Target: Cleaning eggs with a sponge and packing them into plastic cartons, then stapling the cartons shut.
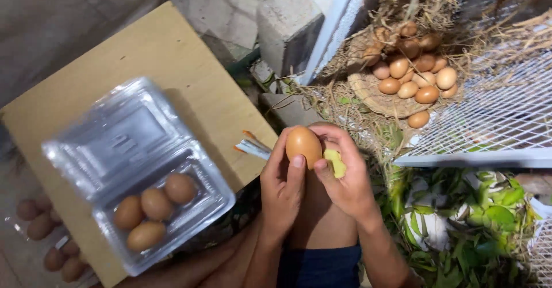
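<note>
Closest in, both hands meet over the knees: the left hand (283, 185) wraps a brown egg (303, 144) from below, thumb pressed up its front, so that grip is closed on the shell. The right hand (345, 176) pinches a small yellow pad (335, 162) against the egg's side, fingers curled tight on it. Squeeze or rub too hard and the shell could crack; a loose thumb and it could drop onto the legs or the ground. What the pad is made of, hard to say. Out to the left, the clear plastic carton (123, 150) sits open on the wooden tabletop (195, 87) with four eggs inside, near the board's edge, blurred. More eggs lower left are cut off. Farther off, a straw nest of eggs (411, 75) beside white wire mesh (494, 115); its back is lost in straw
</note>
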